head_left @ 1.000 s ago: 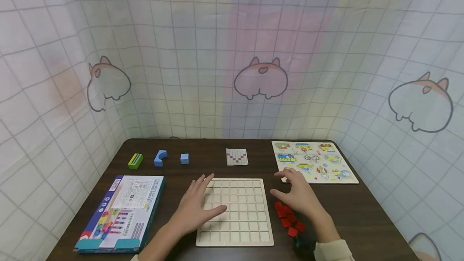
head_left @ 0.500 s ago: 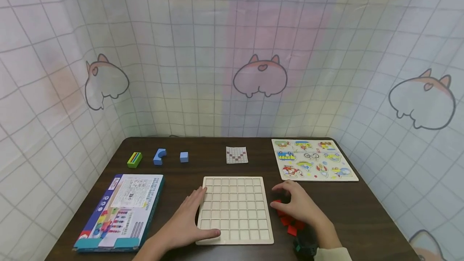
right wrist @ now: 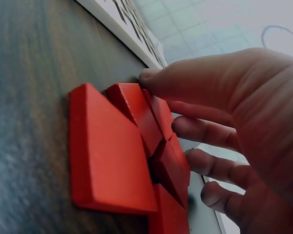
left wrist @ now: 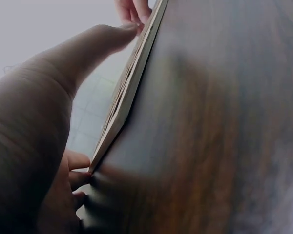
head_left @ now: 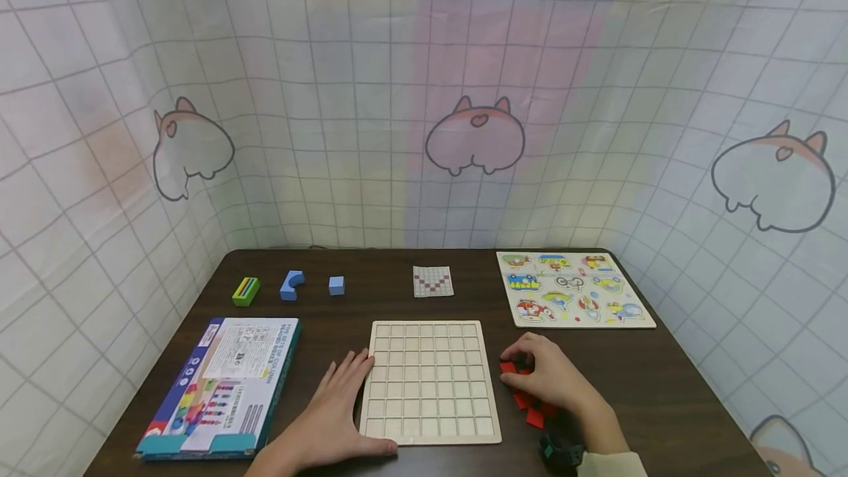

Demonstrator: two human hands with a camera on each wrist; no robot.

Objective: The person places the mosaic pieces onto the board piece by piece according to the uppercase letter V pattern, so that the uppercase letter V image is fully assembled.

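Filling the room's corner, a dark wooden table [head_left: 662, 381] meets cat-print curtains [head_left: 424, 131].

Two hands are showing: one left hand [head_left: 331, 414] and one right hand [head_left: 553, 377]. One wooden grid board [head_left: 430, 381] is lying on one dark table [head_left: 662, 389]. Two blue blocks are sitting at the back, a notched one [head_left: 291, 286] and a cube [head_left: 336, 285], with one striped green block [head_left: 246, 291], one pattern card [head_left: 433, 281], one vehicle peg puzzle [head_left: 575, 299] and one game box [head_left: 221, 385]. The red tiles [right wrist: 132, 146] are overlapping; their count is unclear.
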